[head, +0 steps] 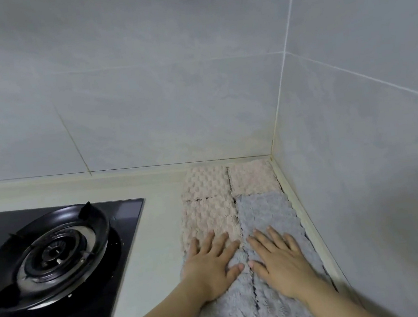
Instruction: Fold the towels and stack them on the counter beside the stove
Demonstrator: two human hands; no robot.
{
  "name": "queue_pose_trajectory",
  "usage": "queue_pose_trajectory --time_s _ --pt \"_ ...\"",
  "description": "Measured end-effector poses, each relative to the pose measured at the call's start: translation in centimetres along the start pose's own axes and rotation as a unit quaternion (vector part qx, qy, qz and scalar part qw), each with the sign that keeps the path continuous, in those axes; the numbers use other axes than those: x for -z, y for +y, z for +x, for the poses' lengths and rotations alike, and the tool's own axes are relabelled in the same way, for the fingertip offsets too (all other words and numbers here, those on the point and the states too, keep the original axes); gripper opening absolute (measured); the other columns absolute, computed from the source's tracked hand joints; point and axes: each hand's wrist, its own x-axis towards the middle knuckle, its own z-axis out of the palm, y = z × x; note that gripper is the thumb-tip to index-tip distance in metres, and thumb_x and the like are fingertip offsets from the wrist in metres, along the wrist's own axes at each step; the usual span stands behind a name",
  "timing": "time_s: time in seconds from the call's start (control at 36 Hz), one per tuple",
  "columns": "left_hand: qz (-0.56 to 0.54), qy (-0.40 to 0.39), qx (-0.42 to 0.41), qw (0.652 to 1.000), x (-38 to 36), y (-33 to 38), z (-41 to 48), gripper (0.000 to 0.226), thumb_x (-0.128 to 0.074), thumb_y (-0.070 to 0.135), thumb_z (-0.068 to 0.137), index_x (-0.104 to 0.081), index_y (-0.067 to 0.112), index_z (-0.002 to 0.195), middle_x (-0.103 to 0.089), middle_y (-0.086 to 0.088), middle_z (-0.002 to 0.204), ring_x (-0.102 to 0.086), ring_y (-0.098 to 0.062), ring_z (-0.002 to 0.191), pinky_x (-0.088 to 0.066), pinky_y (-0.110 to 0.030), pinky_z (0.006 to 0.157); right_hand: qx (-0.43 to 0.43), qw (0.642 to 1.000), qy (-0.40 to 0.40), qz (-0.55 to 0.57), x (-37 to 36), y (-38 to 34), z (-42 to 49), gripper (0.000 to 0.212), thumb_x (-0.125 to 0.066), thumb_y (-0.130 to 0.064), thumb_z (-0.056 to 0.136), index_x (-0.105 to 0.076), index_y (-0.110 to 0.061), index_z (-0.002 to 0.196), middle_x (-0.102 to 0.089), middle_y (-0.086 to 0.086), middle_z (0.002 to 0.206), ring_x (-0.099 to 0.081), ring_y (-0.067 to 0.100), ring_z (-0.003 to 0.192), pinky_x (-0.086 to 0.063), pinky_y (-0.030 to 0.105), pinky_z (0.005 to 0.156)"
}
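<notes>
Beside stove (pixel 57 253) | 3 pink towels (pixel 205 182) | 2 grey towels (pixel 266 214) | left hand (pixel 212 264), right hand (pixel 279 259) pressing flat, grip wide

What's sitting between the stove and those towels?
Nothing. The head view shows only a bare strip of pale counter between the stove and the towels.

Dim, soft light; wide-angle edge warp.
</notes>
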Motion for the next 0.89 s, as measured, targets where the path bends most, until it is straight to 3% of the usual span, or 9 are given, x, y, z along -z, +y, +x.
queue_pose_trajectory --time_s 0.17,0.25,0.31,0.39,0.47,0.56,0.72,0.81,0.89 --pt "0.0 -0.017 0.001 1.0 0.1 0.1 0.2 0.062 -0.011 0.061 0.094 0.005 0.037 0.148 0.012 0.007 0.158 0.015 -0.021 0.145 0.009 -0.047 0.117 0.0 1.0 -0.009 0.005 -0.2 -0.1 0.3 0.136 0.048 -0.073 0.029 -0.001 -0.031 0.15 0.004 -0.013 0.158 0.009 0.014 0.145 0.004 0.04 0.115" --pt "-0.012 0.042 -0.009 0.999 0.1 -0.2 0.0 0.068 -0.003 0.068 0.088 -0.007 0.039 0.148 -0.004 0.007 0.159 0.0 -0.02 0.146 -0.001 -0.044 0.116 0.0 1.0 0.031 -0.004 0.6 0.0 0.4 0.131 0.044 -0.072 0.039 -0.021 -0.034 0.146 -0.022 -0.016 0.153 -0.016 0.01 0.141 -0.012 0.033 0.109" --pt "-0.029 0.12 -0.007 0.992 0.3 -0.4 0.0 0.083 0.01 0.073 0.075 -0.017 0.039 0.146 -0.016 0.009 0.156 -0.014 -0.016 0.144 -0.009 -0.038 0.113 -0.014 0.996 0.082 0.013 1.7 -0.3 0.7 0.115 0.035 -0.07 0.058 -0.046 -0.036 0.132 -0.046 -0.018 0.137 -0.039 0.009 0.127 -0.022 0.028 0.1" --pt "-0.049 0.134 0.029 0.989 0.5 -0.8 0.4 0.084 0.011 0.07 0.072 -0.005 0.039 0.148 -0.002 0.011 0.158 0.001 -0.014 0.146 0.002 -0.037 0.116 -0.052 0.992 0.115 0.024 3.0 -0.8 1.0 0.068 -0.006 -0.058 0.092 -0.067 -0.032 0.106 -0.066 -0.012 0.113 -0.06 0.012 0.104 -0.034 0.028 0.09" --pt "-0.043 0.05 0.04 0.997 0.8 -0.7 1.0 0.063 -0.009 0.062 0.092 0.001 0.035 0.149 0.006 0.008 0.159 0.011 -0.018 0.146 0.01 -0.044 0.115 -0.035 0.998 0.05 0.006 2.2 -0.7 1.6 0.063 -0.012 -0.056 0.09 -0.039 -0.029 0.14 -0.034 -0.004 0.15 -0.03 0.02 0.138 -0.024 0.039 0.109" --pt "-0.043 0.004 0.039 0.998 1.5 -0.6 1.5 0.06 -0.013 0.058 0.095 -0.004 0.033 0.15 0.002 0.005 0.159 0.008 -0.021 0.146 0.007 -0.047 0.116 -0.029 0.999 -0.008 0.02 2.1 -0.2 2.1 0.056 -0.021 -0.052 0.097 -0.016 -0.031 0.149 -0.009 -0.009 0.157 -0.005 0.015 0.144 -0.005 0.037 0.114" --pt "-0.09 0.102 0.041 0.99 4.5 -1.9 1.9 0.05 -0.028 0.045 0.098 -0.023 0.03 0.146 -0.017 0.007 0.156 -0.01 -0.015 0.145 -0.013 -0.043 0.114 -0.044 0.982 0.119 0.138 6.1 -0.9 3.0 0.037 -0.035 -0.039 0.098 -0.049 -0.03 0.131 -0.055 -0.009 0.13 -0.043 0.015 0.125 -0.026 0.031 0.107" --pt "-0.177 0.169 0.064 0.967 6.9 -3.1 2.4 0.045 -0.035 0.034 0.099 -0.031 0.027 0.143 -0.027 0.006 0.152 -0.022 -0.016 0.141 -0.023 -0.042 0.113 -0.039 0.946 0.208 0.246 9.4 -1.3 4.0 0.026 -0.047 -0.028 0.096 -0.063 -0.02 0.113 -0.065 -0.003 0.107 -0.057 0.017 0.105 -0.044 0.026 0.087" --pt "-0.257 0.24 0.085 0.932 9.4 -4.5 2.8 0.041 -0.038 0.032 0.098 -0.04 0.023 0.138 -0.037 0.004 0.147 -0.033 -0.018 0.135 -0.032 -0.042 0.11 -0.033 0.878 0.302 0.369 14.2 -1.6 4.8 0.013 -0.054 -0.016 0.092 -0.067 -0.017 0.091 -0.062 -0.01 0.08 -0.057 0.01 0.078 -0.041 0.008 0.066"
